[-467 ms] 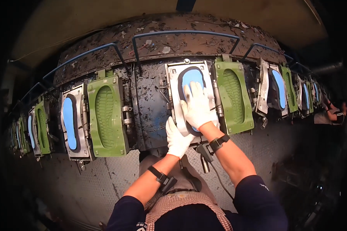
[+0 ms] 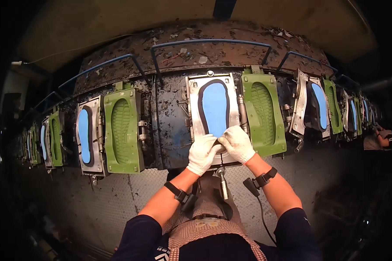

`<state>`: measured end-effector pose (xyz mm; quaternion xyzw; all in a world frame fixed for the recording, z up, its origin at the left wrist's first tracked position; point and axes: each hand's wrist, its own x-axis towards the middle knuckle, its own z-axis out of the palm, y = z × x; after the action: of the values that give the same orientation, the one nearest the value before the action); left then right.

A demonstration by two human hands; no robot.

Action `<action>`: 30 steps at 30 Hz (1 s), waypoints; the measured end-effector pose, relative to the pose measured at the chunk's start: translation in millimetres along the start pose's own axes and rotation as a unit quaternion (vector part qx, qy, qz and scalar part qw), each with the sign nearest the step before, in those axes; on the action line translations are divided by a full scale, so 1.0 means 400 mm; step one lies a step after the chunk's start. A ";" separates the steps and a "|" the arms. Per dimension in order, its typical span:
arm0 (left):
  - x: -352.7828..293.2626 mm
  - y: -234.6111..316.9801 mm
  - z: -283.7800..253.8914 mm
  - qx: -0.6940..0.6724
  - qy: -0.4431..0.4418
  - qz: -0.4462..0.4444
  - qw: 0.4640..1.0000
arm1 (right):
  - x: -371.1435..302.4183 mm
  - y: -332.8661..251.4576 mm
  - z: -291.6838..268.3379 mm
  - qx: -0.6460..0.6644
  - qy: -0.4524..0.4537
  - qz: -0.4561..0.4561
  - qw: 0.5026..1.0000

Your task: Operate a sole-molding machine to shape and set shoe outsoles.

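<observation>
A blue insole (image 2: 215,106) with a dark border lies lengthwise on the silvery metal half of an opened shoe-sole mould (image 2: 194,91) in front of me. Both my hands wear white knitted gloves and meet at its near, heel end. My left hand (image 2: 203,154) is closed at the left side of the heel, thumb toward the middle. Opposite it, my right hand (image 2: 238,144) has its fingers bent and pinched on the heel edge. The gloves hide the tip of the heel and the fingertips. Hinged on the right is the green half (image 2: 263,111), with a sole-shaped treaded hollow.
Similar opened moulds stand in a row to both sides, including a green half (image 2: 122,130) and another blue insole (image 2: 84,137) at left. A blue rail (image 2: 211,41) runs behind. A metal handle (image 2: 222,185) juts toward me. Another person's arm (image 2: 382,138) shows far right.
My right hand has moved from the middle of the insole down to its heel end, uncovering the blue surface. My left hand has shifted slightly right, and both hands now meet.
</observation>
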<state>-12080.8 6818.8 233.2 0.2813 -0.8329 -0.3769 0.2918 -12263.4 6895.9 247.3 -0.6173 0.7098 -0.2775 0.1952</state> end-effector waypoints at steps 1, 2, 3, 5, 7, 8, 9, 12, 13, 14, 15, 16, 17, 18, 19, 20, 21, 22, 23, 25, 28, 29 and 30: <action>-0.001 -0.003 -0.003 0.013 -0.002 -0.019 1.000 | 0.014 -0.013 0.001 0.022 0.006 0.029 0.999; -0.012 -0.006 -0.003 0.014 -0.001 -0.017 1.000 | 0.008 -0.016 0.007 0.023 0.008 0.027 0.999; -0.034 -0.008 -0.003 0.022 -0.006 -0.020 1.000 | -0.011 -0.022 0.019 0.041 0.026 0.024 0.999; -0.039 -0.011 -0.010 0.031 -0.013 -0.004 0.999 | -0.020 -0.021 0.024 0.069 0.042 0.025 0.996; -0.031 -0.022 -0.027 0.022 -0.045 0.045 0.998 | -0.021 -0.030 0.009 0.040 -0.010 0.035 0.999; -0.021 -0.011 -0.043 0.024 -0.061 0.072 0.995 | -0.010 -0.052 -0.012 0.024 -0.025 0.043 0.998; -0.011 0.003 -0.052 0.036 -0.062 0.082 0.994 | 0.020 -0.070 -0.024 0.016 -0.011 0.039 0.999; -0.006 0.017 -0.045 0.076 -0.094 0.108 0.987 | 0.173 -0.111 -0.002 -0.105 0.117 -0.010 0.987; -0.002 0.010 -0.033 0.075 -0.101 0.114 0.985 | 0.212 -0.100 0.019 -0.110 0.120 -0.006 0.987; -0.006 0.010 -0.022 0.071 -0.113 0.120 0.984 | 0.233 -0.076 0.052 -0.148 0.119 0.010 0.982; -0.012 0.011 -0.024 0.080 -0.105 0.128 0.983 | 0.259 -0.058 0.074 -0.182 0.121 0.024 0.976; -0.022 0.012 -0.032 0.093 -0.094 0.130 0.983 | 0.274 -0.062 0.074 -0.180 0.121 0.024 0.976; -0.019 -0.002 -0.035 0.095 -0.093 0.131 0.982 | 0.285 -0.066 0.070 -0.172 0.101 0.026 0.980; -0.023 -0.013 -0.042 0.097 -0.095 0.131 0.982 | 0.300 -0.071 0.069 -0.164 0.080 0.027 0.983; -0.029 -0.019 -0.039 0.101 -0.085 0.136 0.982 | 0.334 -0.063 0.065 -0.174 0.113 0.016 0.978; -0.028 -0.019 -0.034 0.104 -0.075 0.144 0.981 | 0.356 -0.051 0.063 -0.179 0.118 0.020 0.977; -0.031 -0.013 -0.026 0.105 -0.068 0.134 0.983 | 0.373 -0.041 0.060 -0.166 0.106 0.048 0.979; -0.033 -0.015 -0.029 0.105 -0.070 0.134 0.983 | 0.382 -0.044 0.067 -0.147 0.090 0.073 0.982; -0.033 -0.018 -0.031 0.111 -0.073 0.136 0.982 | 0.385 -0.048 0.072 -0.176 0.128 0.044 0.975; -0.031 -0.018 -0.033 0.112 -0.082 0.136 0.981 | 0.388 -0.047 0.066 -0.177 0.101 0.059 0.977; -0.012 -0.006 -0.022 0.109 -0.081 0.153 0.979 | 0.387 -0.033 0.035 -0.184 0.068 0.084 0.977; 0.007 -0.009 -0.022 0.110 -0.091 0.174 0.974 | 0.379 -0.023 0.021 -0.154 0.064 0.078 0.983; 0.020 -0.009 -0.025 0.108 -0.138 0.183 0.968 | 0.358 -0.013 0.005 -0.125 0.062 0.074 0.987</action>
<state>-12078.5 6806.5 238.0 0.0996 -0.9380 -0.2605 0.2060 -12281.5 6754.3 258.4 -0.5640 0.7936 -0.2085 0.0922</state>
